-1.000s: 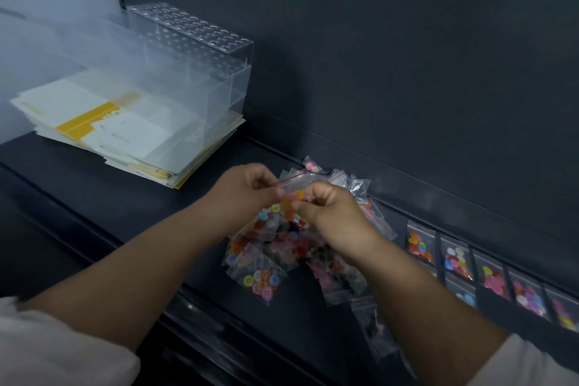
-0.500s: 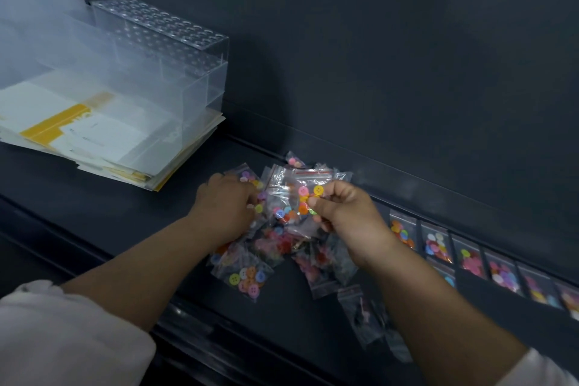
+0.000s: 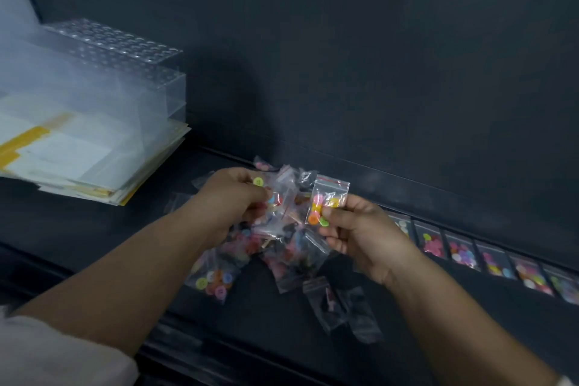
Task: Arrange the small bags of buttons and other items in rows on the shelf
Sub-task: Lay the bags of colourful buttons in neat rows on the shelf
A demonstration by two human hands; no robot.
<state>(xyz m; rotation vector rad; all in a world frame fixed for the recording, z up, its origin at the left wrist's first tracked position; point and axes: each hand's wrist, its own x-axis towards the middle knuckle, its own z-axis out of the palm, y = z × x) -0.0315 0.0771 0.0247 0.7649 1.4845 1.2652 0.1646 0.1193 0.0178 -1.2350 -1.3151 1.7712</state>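
Observation:
A loose pile of small clear zip bags of coloured buttons [image 3: 282, 254] lies on the dark shelf [image 3: 94, 229]. My right hand [image 3: 360, 235] pinches one upright bag of buttons [image 3: 327, 200] by its lower part, just above the pile. My left hand [image 3: 232, 200] grips another small bag of buttons [image 3: 275, 197] at the pile's left top. A row of button bags [image 3: 488, 257] lies flat along the shelf's back to the right.
A clear plastic rack with holes [image 3: 119, 53] sits on a stack of white and yellow papers [image 3: 62, 153] at the left. A dark back panel [image 3: 376, 72] rises behind the shelf. Two darker bags [image 3: 341, 307] lie near the front edge.
My right hand has lifted one bag clear of the pile and drawn it right. My left hand has taken hold of another bag on the pile.

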